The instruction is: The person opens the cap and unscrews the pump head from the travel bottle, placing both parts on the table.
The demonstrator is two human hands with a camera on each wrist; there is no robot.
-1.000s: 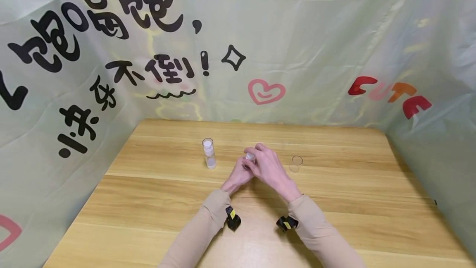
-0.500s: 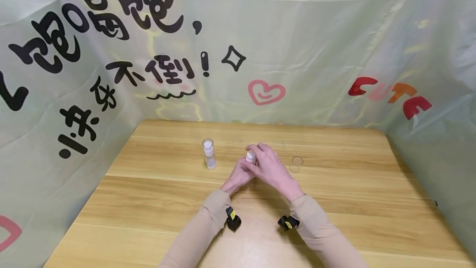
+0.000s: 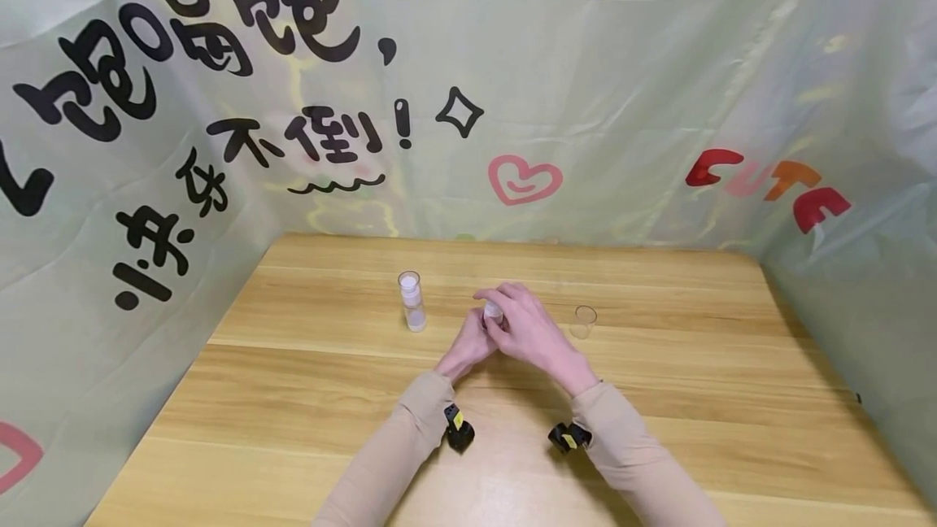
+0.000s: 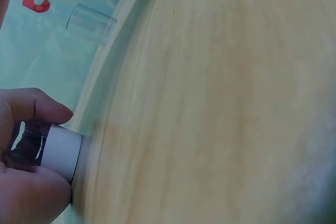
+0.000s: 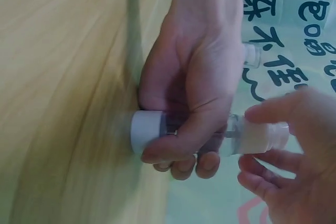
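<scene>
Near the middle of the table, my left hand [image 3: 471,342] grips a small clear bottle upright by its body. The bottle has a white base [image 5: 147,132] and a white pump top [image 5: 254,137]. From above, my right hand [image 3: 529,328] pinches this top between thumb and fingers, with the index finger reaching over to the left. In the left wrist view, the left hand's fingers curl round the bottle [image 4: 60,151] just above its base. Part of the bottle's body is hidden behind the fingers.
A second pump bottle [image 3: 412,302], with a clear cover over its top, stands upright to the left. Right of the hands stands a clear cap [image 3: 583,322]. A printed cloth [image 3: 615,104] hangs behind the wooden table [image 3: 307,421].
My right fingers have shifted round the white top, and the index finger now stretches farther left. The left hand keeps its grip. The second bottle and clear cap stay where they were.
</scene>
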